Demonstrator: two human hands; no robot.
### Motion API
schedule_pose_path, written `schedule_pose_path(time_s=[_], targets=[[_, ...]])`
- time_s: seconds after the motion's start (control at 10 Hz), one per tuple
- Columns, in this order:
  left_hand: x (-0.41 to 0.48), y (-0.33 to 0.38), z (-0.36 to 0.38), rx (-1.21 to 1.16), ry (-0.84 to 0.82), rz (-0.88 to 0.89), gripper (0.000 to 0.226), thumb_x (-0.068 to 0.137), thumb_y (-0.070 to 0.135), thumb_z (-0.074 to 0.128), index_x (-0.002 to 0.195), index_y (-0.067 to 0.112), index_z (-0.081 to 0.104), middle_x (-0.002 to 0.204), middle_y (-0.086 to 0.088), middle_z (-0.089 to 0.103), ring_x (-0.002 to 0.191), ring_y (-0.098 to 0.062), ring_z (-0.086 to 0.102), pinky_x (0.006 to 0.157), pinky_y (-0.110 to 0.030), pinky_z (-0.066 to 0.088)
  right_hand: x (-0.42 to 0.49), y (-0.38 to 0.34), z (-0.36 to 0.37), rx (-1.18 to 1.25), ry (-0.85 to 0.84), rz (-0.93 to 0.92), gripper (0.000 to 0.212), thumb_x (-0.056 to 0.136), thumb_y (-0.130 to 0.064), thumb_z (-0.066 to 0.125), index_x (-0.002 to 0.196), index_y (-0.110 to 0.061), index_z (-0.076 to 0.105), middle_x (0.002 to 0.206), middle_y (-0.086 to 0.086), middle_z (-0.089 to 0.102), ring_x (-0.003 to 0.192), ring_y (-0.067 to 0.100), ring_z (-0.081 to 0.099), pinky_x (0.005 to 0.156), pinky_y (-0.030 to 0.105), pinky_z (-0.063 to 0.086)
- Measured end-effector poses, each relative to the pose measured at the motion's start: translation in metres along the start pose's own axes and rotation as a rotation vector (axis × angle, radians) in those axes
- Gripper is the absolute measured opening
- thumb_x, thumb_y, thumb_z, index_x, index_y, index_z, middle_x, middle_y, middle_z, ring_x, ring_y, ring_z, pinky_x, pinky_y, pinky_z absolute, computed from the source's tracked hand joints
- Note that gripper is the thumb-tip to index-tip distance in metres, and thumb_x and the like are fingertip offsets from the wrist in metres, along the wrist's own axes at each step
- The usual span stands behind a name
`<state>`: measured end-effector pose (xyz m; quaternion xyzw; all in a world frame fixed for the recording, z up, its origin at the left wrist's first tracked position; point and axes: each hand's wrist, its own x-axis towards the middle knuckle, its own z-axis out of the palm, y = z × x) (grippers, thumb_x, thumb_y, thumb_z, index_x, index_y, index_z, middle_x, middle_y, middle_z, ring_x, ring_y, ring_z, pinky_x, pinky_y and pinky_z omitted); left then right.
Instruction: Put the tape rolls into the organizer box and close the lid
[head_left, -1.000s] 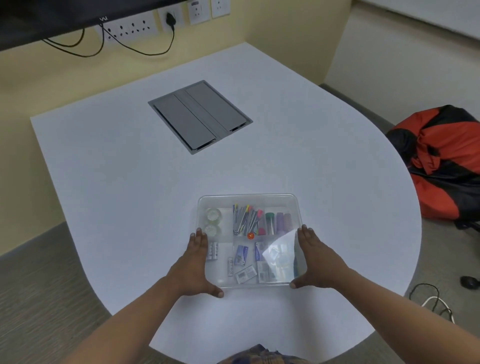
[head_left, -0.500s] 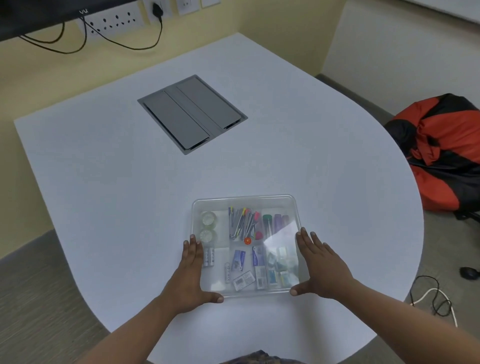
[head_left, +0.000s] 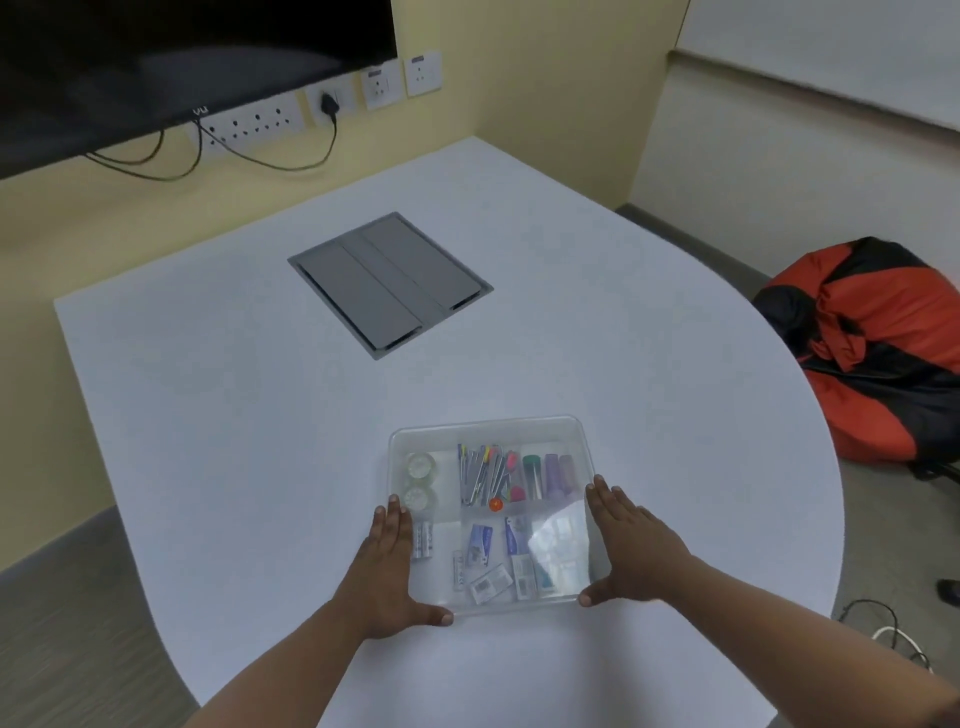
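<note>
Clear plastic organizer box (head_left: 519, 431) sits on the white rounded surface (head_left: 260, 415), near its front edge, transparent lid on. Two clear tape rolls (head_left: 420, 480) lie in the back-left compartment, one behind the other. Pens and markers (head_left: 488, 473) fill the middle back section; small packets are in front. Left hand (head_left: 387, 566) lies flat against the box's left side, grip spread, thumb at the front corner. Right hand (head_left: 631, 551) mirrors it on the right side, grip spread. Grey hatch panel (head_left: 389, 283) is set in the surface farther back.
</note>
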<state>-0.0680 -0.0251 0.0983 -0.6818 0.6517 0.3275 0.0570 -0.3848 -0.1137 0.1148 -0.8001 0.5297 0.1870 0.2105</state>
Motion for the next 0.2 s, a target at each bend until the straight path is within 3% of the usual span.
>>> schedule_pose_path(time_s=[0.1,0.2], targets=[[0.000,0.007,-0.012,0.057,-0.019,-0.016,0.150,0.037,0.099,0.032,0.128,0.001,-0.035,0.144,-0.006,-0.040,0.134,-0.021,-0.035,0.114,-0.035,-0.010,0.000,-0.008,-0.009,-0.009,-0.033,0.005,0.140,0.061,-0.077,0.067,0.151,-0.009,-0.016,0.161,0.007,-0.019,0.149,0.023,-0.011,0.121,0.040,0.007],[0.002,0.012,-0.024,0.057,0.133,-0.011,0.133,0.049,0.096,0.013,0.131,0.001,-0.030,0.145,-0.005,-0.037,0.139,-0.021,-0.028,0.114,-0.031,-0.011,0.000,-0.019,-0.022,0.043,0.052,-0.017,0.128,0.068,-0.075,0.062,0.152,-0.011,-0.011,0.162,0.008,-0.016,0.149,0.023,-0.009,0.121,0.040,0.008]])
